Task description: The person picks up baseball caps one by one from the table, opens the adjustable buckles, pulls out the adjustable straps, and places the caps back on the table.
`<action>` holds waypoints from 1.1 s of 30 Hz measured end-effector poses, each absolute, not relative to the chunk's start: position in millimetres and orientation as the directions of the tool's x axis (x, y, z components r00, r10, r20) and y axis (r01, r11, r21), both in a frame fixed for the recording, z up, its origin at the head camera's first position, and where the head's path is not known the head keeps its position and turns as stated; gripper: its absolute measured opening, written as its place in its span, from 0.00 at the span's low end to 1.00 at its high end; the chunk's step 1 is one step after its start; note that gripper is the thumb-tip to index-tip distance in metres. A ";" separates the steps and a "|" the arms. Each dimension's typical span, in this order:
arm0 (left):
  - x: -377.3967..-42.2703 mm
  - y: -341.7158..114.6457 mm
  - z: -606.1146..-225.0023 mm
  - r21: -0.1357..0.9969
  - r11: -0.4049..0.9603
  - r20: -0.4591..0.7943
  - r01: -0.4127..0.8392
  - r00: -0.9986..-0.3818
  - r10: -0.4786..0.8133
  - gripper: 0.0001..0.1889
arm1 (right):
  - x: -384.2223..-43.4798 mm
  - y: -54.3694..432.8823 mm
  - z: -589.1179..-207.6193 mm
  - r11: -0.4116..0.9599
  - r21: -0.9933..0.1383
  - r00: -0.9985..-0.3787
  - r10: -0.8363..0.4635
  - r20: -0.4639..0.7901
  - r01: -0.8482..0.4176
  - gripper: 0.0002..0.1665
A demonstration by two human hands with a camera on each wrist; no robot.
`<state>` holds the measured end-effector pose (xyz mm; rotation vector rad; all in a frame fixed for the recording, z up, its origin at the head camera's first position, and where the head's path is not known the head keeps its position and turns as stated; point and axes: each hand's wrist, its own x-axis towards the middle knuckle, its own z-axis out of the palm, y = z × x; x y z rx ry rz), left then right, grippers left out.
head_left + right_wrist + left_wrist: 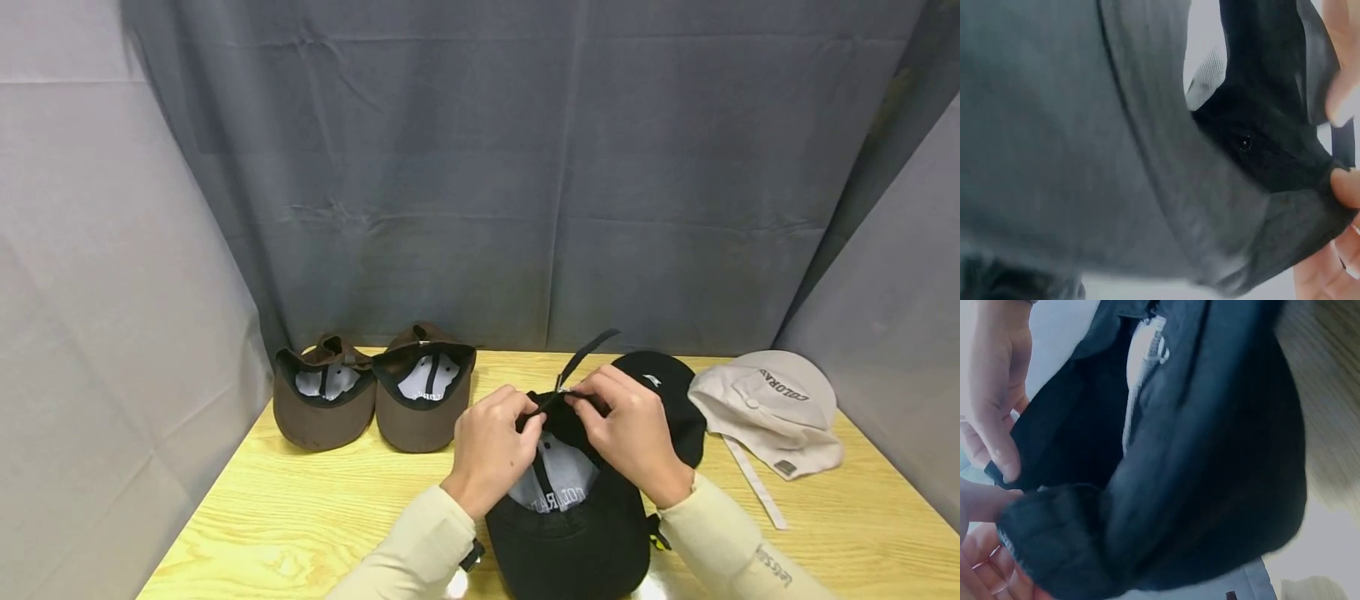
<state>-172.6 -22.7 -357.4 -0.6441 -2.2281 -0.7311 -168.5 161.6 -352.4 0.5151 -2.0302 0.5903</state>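
Cap (566,554), black all over its outer cloth, is held at the front of the counter (285,517), brim toward the person and hollow side showing; whether the brim rests on the wood cannot be told. Inside it, a pale grey panel (570,467) carries a black tape down the middle and lettering seen in reverse, partly hidden. At its back edge a narrow black strap (588,348) runs through a small buckle (562,389), the loose end standing up and curving off to the right.

The left hand (491,450) pinches the cap's back band left of the buckle, thumb against fingers; the right hand (633,425) pinches the band on the buckle's other side. Pale cream sleeves (420,542) reach in from the near side of the cap, the right one bearing dark lettering.

Behind the cap and to its right lies a second black cap (667,375) with a small white mark. Farther right of the cap, a beige cap (787,433) lies with dark letters showing and its light strap (752,483) trailing on the counter. Left of the cap and farther back, two brown caps (423,429) sit side by side, brims forward, grey linings visible.

Yellowish wood grain marks the counter around the cap. Beyond it hangs a creased dark grey curtain (450,167), with paler grey cloth (112,250) on both sides.
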 end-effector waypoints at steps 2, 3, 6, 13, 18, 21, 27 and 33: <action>-172.8 -23.7 -358.1 0.308 0.717 0.746 0.626 -0.627 0.226 0.03 | -168.9 164.9 -350.3 0.804 -0.219 -0.479 -0.091 0.873 -0.552 0.14; -173.0 -24.1 -358.3 0.310 0.715 0.749 0.626 -0.624 0.222 0.03 | -168.9 166.5 -349.3 0.805 -0.227 -0.479 -0.080 0.874 -0.548 0.14; -173.7 -24.8 -358.8 0.322 0.709 0.752 0.627 -0.625 0.210 0.02 | -168.1 170.0 -347.0 0.802 -0.220 -0.479 -0.092 0.873 -0.555 0.15; -172.9 -22.5 -358.9 0.344 0.707 0.732 0.618 -0.648 0.211 0.06 | -166.5 172.2 -347.0 0.774 -0.230 -0.486 -0.114 0.866 -0.591 0.11; -171.4 -18.7 -353.4 0.341 0.693 0.740 0.635 -0.636 0.219 0.08 | -165.1 169.9 -346.5 0.769 -0.238 -0.488 -0.108 0.866 -0.593 0.13; -171.0 -15.9 -350.2 0.329 0.679 0.753 0.657 -0.616 0.232 0.08 | -163.4 168.2 -346.1 0.767 -0.237 -0.491 -0.115 0.864 -0.596 0.13; -170.4 -12.4 -347.4 0.297 0.670 0.777 0.680 -0.580 0.243 0.07 | -160.6 165.7 -346.7 0.764 -0.213 -0.489 -0.150 0.859 -0.609 0.13; -169.8 -11.2 -346.6 0.265 0.679 0.795 0.684 -0.554 0.247 0.05 | -158.4 163.1 -347.8 0.753 -0.228 -0.481 -0.131 0.867 -0.617 0.13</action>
